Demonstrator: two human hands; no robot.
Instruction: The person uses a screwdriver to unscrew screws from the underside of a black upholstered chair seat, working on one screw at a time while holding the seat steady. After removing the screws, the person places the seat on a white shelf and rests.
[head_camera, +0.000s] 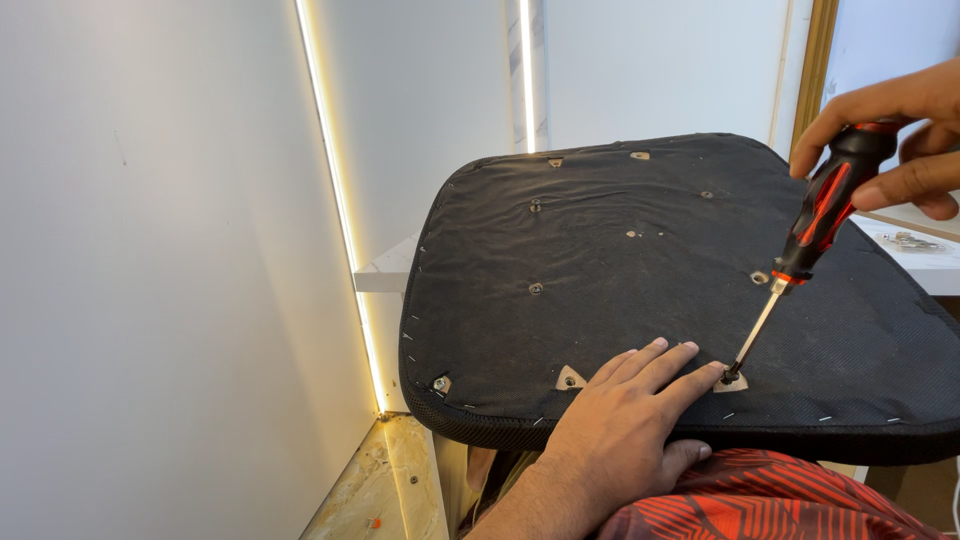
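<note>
Black fabric-covered seat base (620, 280) I see lying underside up across my lap, stapled edges, metal inserts dotting it, red-and-black screwdriver (815, 215) tilted, handle upper right, tip set in a screw (731, 378) near the front edge

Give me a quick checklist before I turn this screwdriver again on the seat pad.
1. Screwdriver tip seated on the screw: ok.
2. Right hand gripping the handle: ok.
3. Left hand flat on the seat pad, steadying it: ok.
4. Left fingertips clear of the tip: not ok, the index finger lies right beside it.
5. Shaft square to the pad: not ok, tilted.
6. Screw tightness: cannot tell.
</note>
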